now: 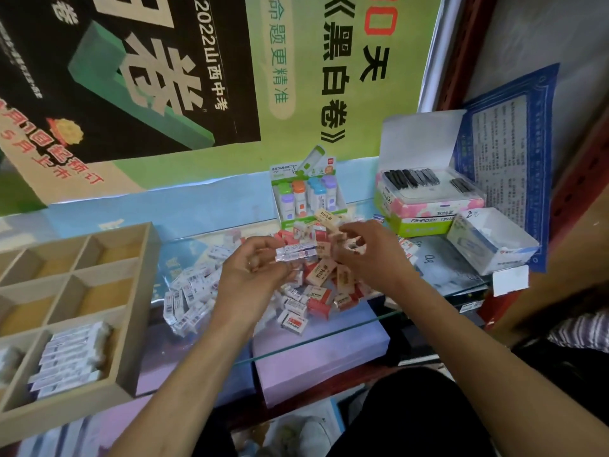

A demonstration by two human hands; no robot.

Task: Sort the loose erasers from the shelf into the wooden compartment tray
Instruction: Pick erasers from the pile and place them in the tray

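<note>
Both hands hover over the eraser pile (306, 285) on the glass shelf (329, 338), as I see it from the head camera. My left hand (260, 268) has its fingers curled, pinching a long white wrapped eraser (296, 253) held level by its left end. My right hand (369, 255), at three o'clock from the left, has fingers bent around small tan erasers (351, 245); how many it holds I cannot tell. The pile lies directly under and between both hands: white barcode-wrapped pieces spread toward eight o'clock, tan and red-sleeved ones toward five o'clock. At nine o'clock from the hands stands the wooden compartment tray (131, 324); its near compartment holds a row of white wrapped erasers (71, 361), while those above it show bare bottoms. At twelve o'clock sits a green display box (308, 196) of coloured upright items. At two o'clock, a lime box reads "AIHAO" (420, 222) beneath a floral box of black items. The poster (211, 61) behind reads "2022".
</note>
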